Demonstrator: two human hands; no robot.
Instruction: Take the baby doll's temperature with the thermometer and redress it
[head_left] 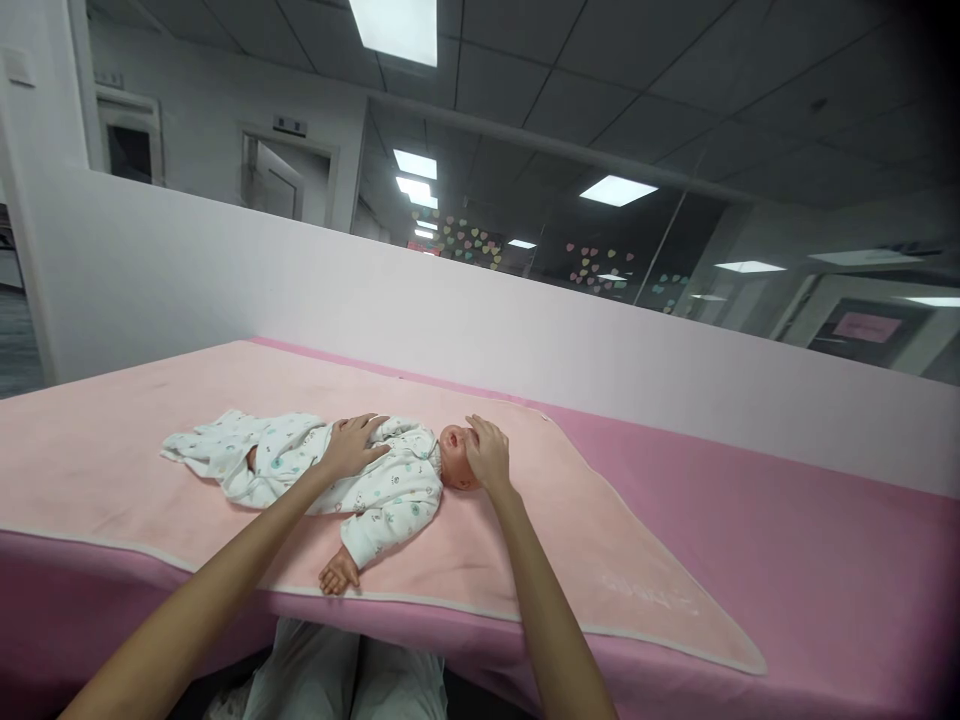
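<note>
A baby doll [405, 470] in white printed clothes lies on its back on a light pink blanket [585, 540], its head to the right and its legs to the left. My left hand [354, 446] rests on the doll's belly with the fingers spread. Over the top of the doll's head [454, 460] lies my right hand [489, 450], fingers stretched out and covering part of the face. One doll arm reaches toward me, its small hand [340, 572] near the blanket's front edge. The doll's other arm is mostly hidden behind its body.
The blanket covers much of a padded pink surface [810, 560]. Along the far side runs a low white wall [450, 320] with glass above it. My legs [345, 670] are below the front edge.
</note>
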